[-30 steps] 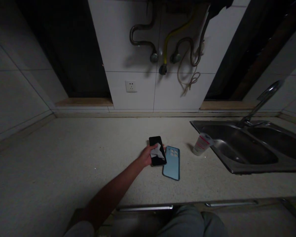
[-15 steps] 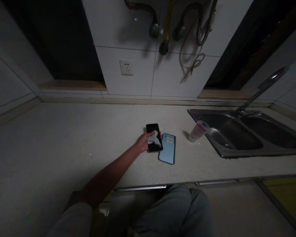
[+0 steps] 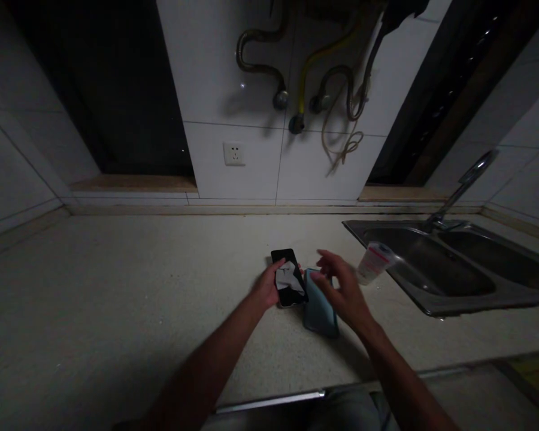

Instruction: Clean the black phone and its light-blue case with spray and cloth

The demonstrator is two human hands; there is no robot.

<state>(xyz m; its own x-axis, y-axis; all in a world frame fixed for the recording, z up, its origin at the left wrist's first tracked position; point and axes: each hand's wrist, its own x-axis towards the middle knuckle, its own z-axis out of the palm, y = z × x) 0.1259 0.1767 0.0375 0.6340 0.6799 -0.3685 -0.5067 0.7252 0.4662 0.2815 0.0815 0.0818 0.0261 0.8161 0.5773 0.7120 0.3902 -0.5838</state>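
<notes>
My left hand [image 3: 268, 286] grips a black smartphone [image 3: 287, 299] by its sides, screen up. A crumpled whitish tissue [image 3: 289, 278] lies on the screen, with my left thumb at its edge. Just right of the phone, a light-blue phone case [image 3: 320, 314] rests on the counter, its upper part hidden by my other hand. Over that case hovers my right hand [image 3: 341, 287], fingers bent and apart, with nothing in them. A clear plastic cup [image 3: 374, 263] with pink markings stands to the right of my right hand.
The pale countertop [image 3: 161, 281] runs along a tiled wall. To the right is a steel double-bowl sink [image 3: 413, 299] with a chrome faucet [image 3: 458, 191]. A wall socket [image 3: 234, 154], hoses [image 3: 260, 66] and a looped cord [image 3: 348, 146] are on the wall behind.
My right hand has come into view from the lower right and now partly covers the phone case. My left hand still holds the phone with the tissue on it. The camera view has tilted up.
</notes>
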